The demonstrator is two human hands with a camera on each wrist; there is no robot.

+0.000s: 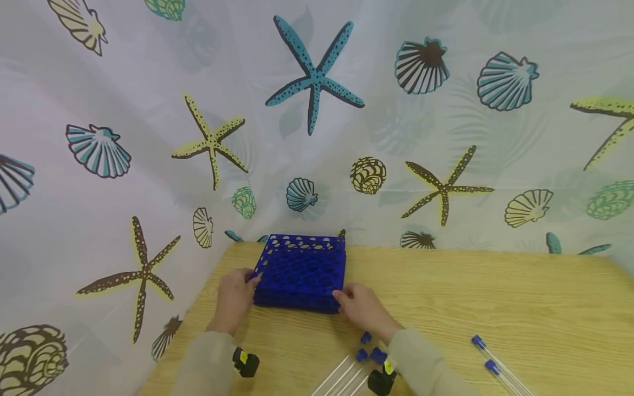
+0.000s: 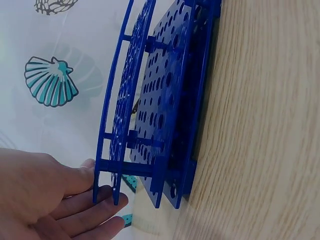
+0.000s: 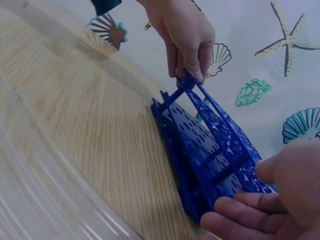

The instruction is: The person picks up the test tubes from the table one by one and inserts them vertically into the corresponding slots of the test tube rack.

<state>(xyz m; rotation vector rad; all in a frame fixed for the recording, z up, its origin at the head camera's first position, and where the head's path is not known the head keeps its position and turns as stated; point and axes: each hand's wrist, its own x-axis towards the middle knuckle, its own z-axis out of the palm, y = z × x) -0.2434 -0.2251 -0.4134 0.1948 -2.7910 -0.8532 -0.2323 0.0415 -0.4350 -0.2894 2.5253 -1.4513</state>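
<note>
A blue plastic test tube rack (image 1: 299, 275), with tiers full of round holes, stands on the wooden table near the curtain. At its left end my left hand (image 1: 234, 300) grips the upper corner, the thumb on one side and the fingers behind, as the left wrist view shows. My right hand (image 1: 366, 311) holds the right front corner between thumb and fingers. In the right wrist view both hands are at opposite ends of the rack (image 3: 215, 145), and its holes hold no tubes that I can see.
Several clear tubes (image 1: 342, 379) lie at the front edge of the view, beside loose blue caps (image 1: 378, 356) near my right wrist. Tubes with blue caps (image 1: 502, 366) lie farther right on the table. A curtain (image 1: 346, 165) printed with shells and starfish hangs behind.
</note>
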